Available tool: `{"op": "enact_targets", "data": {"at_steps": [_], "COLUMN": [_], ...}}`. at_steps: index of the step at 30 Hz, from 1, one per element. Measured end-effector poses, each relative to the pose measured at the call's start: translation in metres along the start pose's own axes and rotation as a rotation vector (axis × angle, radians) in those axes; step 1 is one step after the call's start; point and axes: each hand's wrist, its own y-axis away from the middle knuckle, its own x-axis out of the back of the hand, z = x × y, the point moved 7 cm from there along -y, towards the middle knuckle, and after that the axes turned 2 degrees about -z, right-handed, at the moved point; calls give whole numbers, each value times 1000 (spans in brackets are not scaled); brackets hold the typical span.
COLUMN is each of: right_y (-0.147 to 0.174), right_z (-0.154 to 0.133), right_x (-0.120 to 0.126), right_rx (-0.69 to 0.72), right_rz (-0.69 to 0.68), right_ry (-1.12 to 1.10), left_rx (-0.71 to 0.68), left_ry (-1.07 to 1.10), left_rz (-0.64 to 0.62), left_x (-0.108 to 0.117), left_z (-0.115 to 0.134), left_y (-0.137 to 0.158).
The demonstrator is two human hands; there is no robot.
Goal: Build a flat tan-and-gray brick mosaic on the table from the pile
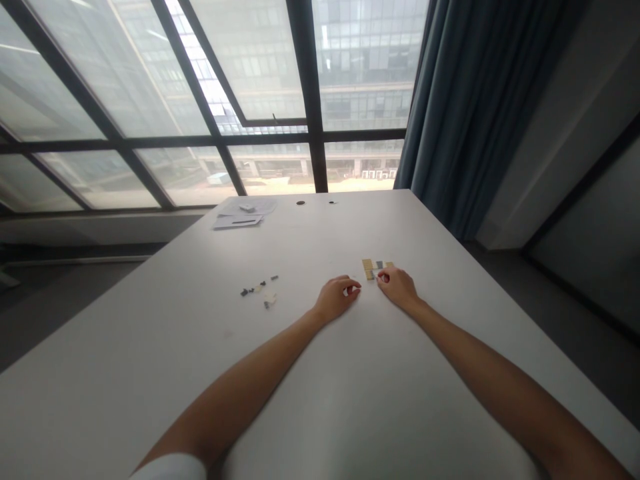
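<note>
A small tan plate (367, 267), studded like a toy-brick baseplate, lies on the white table (320, 240), with grey pieces (379, 265) on it. My right hand (399, 288) is at its near right side, thumb and finger pinched at its edge over a small pale or grey bit. That hand hides part of the plate. Just left of the plate, my left hand (336, 298) rests on the table with thumb and index finger curled together. Whatever its fingertips hold is too small to make out.
Several small dark grey and pale pieces (263, 284) lie scattered left of my left hand. Papers (239, 215) with a small white object on them sit at the far left. Two round holes (301, 203) are near the far edge. Windows and a blue curtain (460, 120) stand beyond.
</note>
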Motion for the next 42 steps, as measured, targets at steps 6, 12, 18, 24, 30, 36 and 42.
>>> {"op": "enact_targets", "data": {"at_steps": [6,12,18,24,30,36,42], "right_y": [0,-1,0,1,1,2,2], "right_z": [-1,-1,-4,-6,-5,-6,-6], "right_x": [0,-1,1,2,1,3,3], "right_rx": [-2,12,26,20,22,31,27], "right_rz": [-16,-6,5,-4,-11,-11,-11], "right_ry": [9,8,8,16,20,16,23], "left_rx": [5,4,-10,-4,5,14,12], "left_ry": [-9,-5,-11,-5,-4,-8,4], "left_rz": [-11,-1,-8,-13,-20,-25,-23], "left_x": [-1,1,-1,0,0,0,1], "left_z": [0,1,0,2,2,3,4], "left_y": [0,-1,-1,0,-1,0,0]}}
